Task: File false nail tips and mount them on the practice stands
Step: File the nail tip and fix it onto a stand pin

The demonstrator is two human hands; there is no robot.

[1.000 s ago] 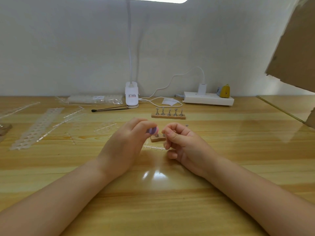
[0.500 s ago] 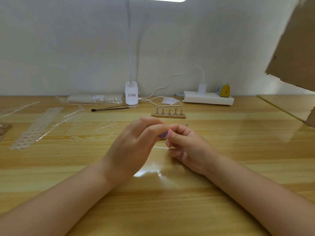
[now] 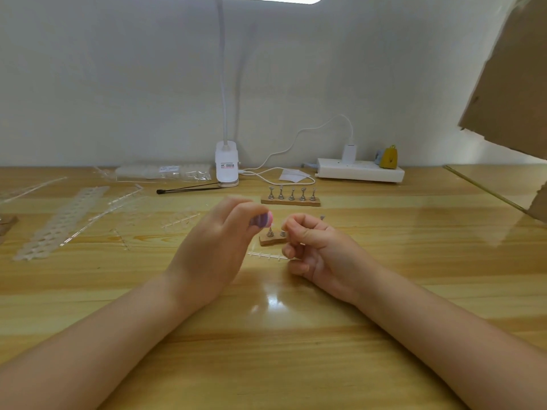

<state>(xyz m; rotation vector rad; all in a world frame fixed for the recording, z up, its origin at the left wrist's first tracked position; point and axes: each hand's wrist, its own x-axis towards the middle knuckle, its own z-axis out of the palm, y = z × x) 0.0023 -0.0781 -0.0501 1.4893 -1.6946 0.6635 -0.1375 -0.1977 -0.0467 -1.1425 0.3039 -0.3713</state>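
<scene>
Centrally, left hand (image 3: 213, 250) fingers pinching purple file (image 3: 261, 219), right hand (image 3: 313, 247) fingers curled closed, contents unclear

A single head-worn wide-angle view looks forward and slightly down over both forearms, with the left hand (image 3: 211, 247) and right hand (image 3: 318, 250) near the centre of frame, close to the lens. Beyond the hands it faces a pale wall (image 3: 148, 84), and the wooden table (image 3: 296, 365) fills the lower half. The frame edges seem bent by the lens, so angles there are probably unreliable.
</scene>
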